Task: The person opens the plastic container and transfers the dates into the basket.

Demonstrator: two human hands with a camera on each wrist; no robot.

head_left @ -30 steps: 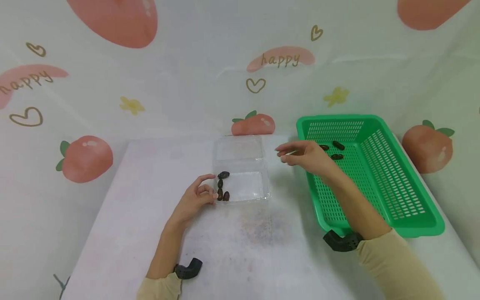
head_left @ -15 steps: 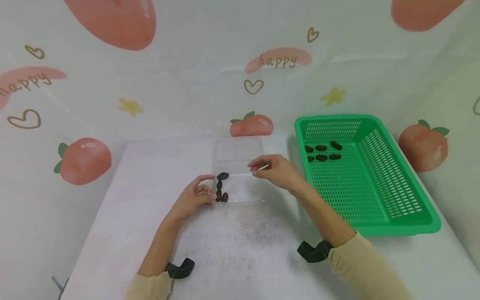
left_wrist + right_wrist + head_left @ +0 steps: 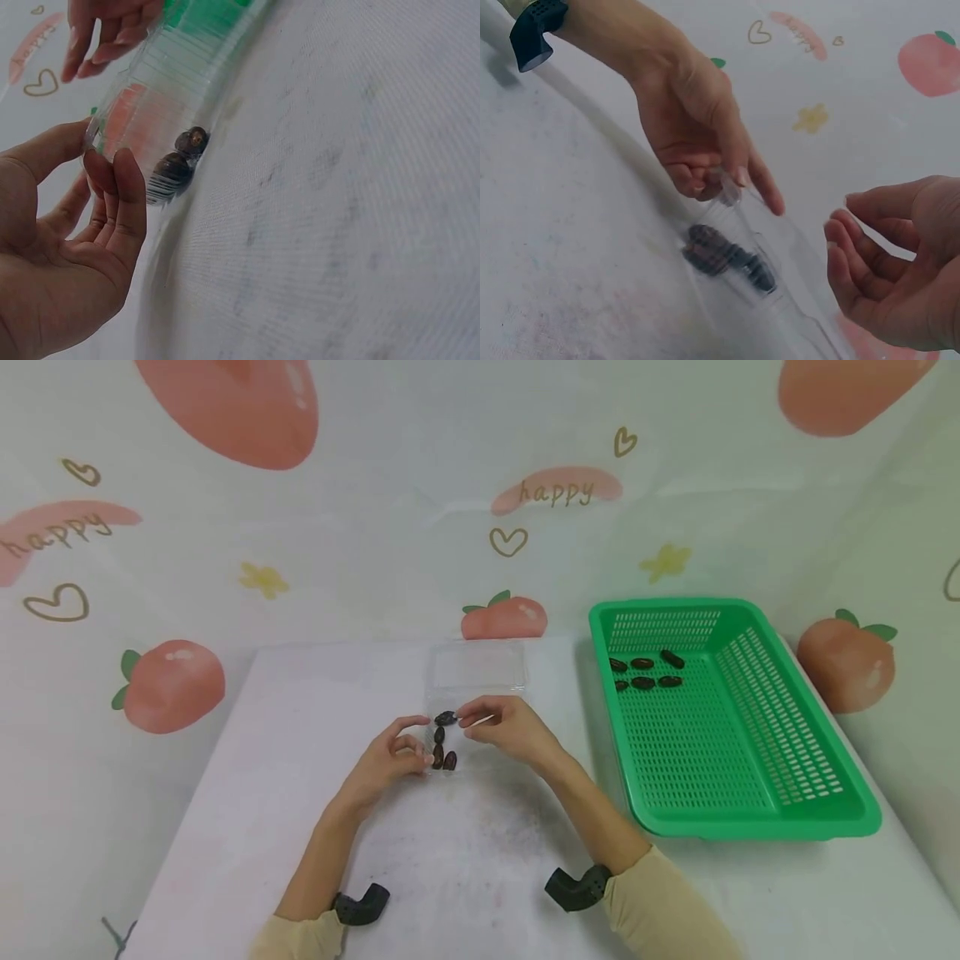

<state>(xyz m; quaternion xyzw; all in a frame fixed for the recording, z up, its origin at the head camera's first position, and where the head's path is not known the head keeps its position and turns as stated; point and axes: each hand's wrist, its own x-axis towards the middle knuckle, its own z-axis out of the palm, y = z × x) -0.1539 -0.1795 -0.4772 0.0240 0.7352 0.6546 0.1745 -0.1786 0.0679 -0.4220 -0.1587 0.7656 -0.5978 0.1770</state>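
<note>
My left hand (image 3: 395, 752) pinches the left rim of a clear plastic clamshell box (image 3: 161, 82), which lies with its lid (image 3: 480, 666) folded back. Several dark brown dates sit along the box's left side; the topmost date (image 3: 446, 718) lies crosswise and another date (image 3: 450, 761) is at the lower left. My right hand (image 3: 517, 731) hovers over the box with its fingertips beside the topmost date. In the right wrist view nothing shows between the loosely bent fingers (image 3: 840, 277) of that hand.
To the right stands a green plastic basket (image 3: 750, 827) with slotted walls. Several more dates (image 3: 642, 682) lie in two rows at its far left corner. A white cloth backdrop (image 3: 360, 527) with printed fruit hangs behind the white table (image 3: 300, 718).
My right hand has moved left from beside the basket to above the box, uncovering more dates in the basket. The left hand keeps its hold on the box rim.
</note>
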